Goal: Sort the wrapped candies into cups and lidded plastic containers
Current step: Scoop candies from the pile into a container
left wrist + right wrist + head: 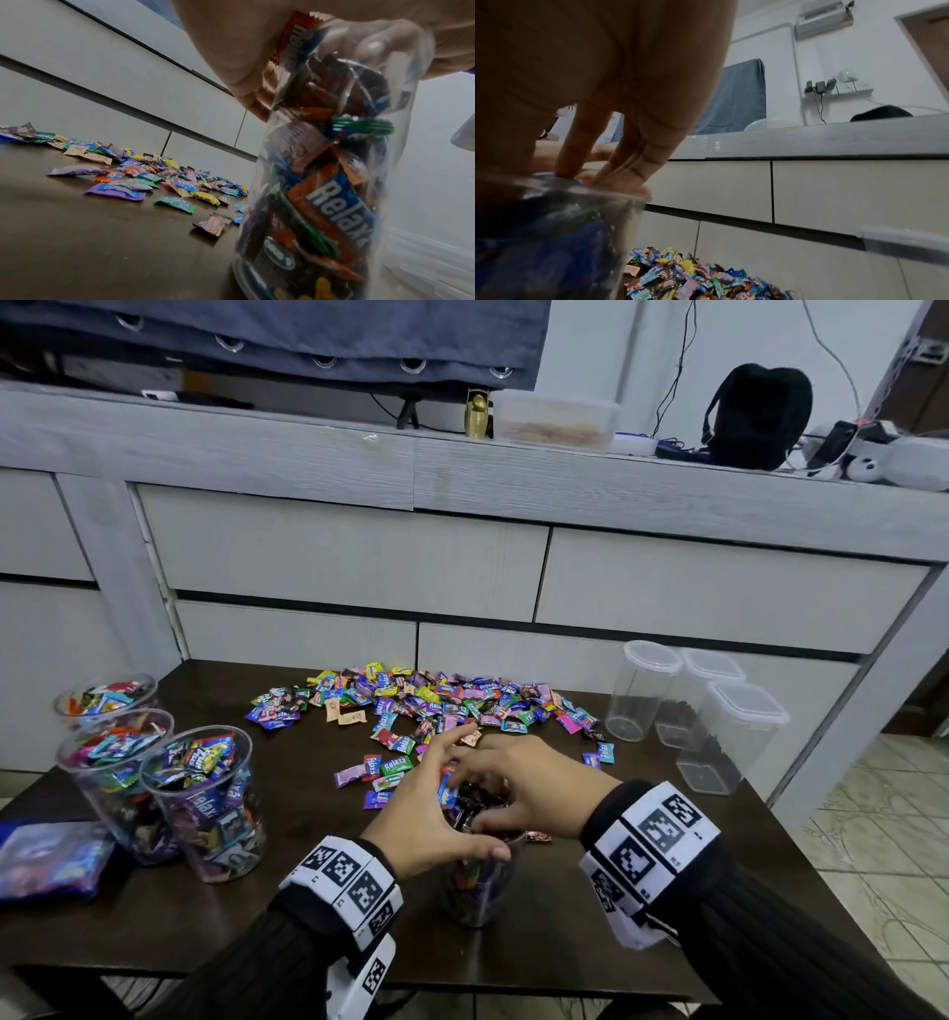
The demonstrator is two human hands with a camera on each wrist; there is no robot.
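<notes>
A clear plastic cup (477,886) stands at the front middle of the dark table (246,922), heaped with wrapped candies above its rim. My left hand (426,798) holds the cup's top, its thumb curled along the near rim and its fingers along the far side. My right hand (518,788) lies over the mouth, straight fingers (634,162) pressing on the candies. The left wrist view shows the packed cup (321,192) close up under the palm (231,60). Behind the hands, loose candies (436,701) lie spread across the table.
Three clear cups full of candies (205,803) (113,762) (102,698) stand at the left, with a blue candy bag (46,860) beside them. Three empty lidded containers (642,690) (703,701) (734,742) stand at the right. A grey drawer unit (462,557) backs the table.
</notes>
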